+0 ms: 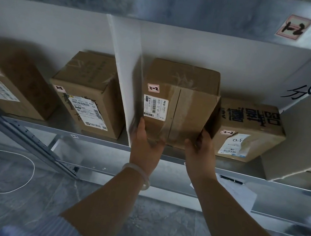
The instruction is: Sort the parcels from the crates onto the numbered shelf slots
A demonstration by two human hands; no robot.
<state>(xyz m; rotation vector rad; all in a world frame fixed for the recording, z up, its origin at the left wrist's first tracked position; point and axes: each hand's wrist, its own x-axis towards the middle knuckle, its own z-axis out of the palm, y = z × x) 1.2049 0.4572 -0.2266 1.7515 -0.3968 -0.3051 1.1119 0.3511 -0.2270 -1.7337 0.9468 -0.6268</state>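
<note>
Parcel, brown corrugated-cardboard box (179,105), taped down the front seam, marked with a pink "2-2" sticker (153,88) and a white shipping label (153,106). Location: front edge of the grey metal shelf (97,140), between a white divider panel (124,78) and a lower brown carton (251,129) (also tagged 2-2). The lower front corners are gripped by the left hand (144,144) and right hand (199,150), fingers wrapped round the sides. Judged stiff-walled and of moderate weight, with slick tape; best held by the sides or underneath.
</note>
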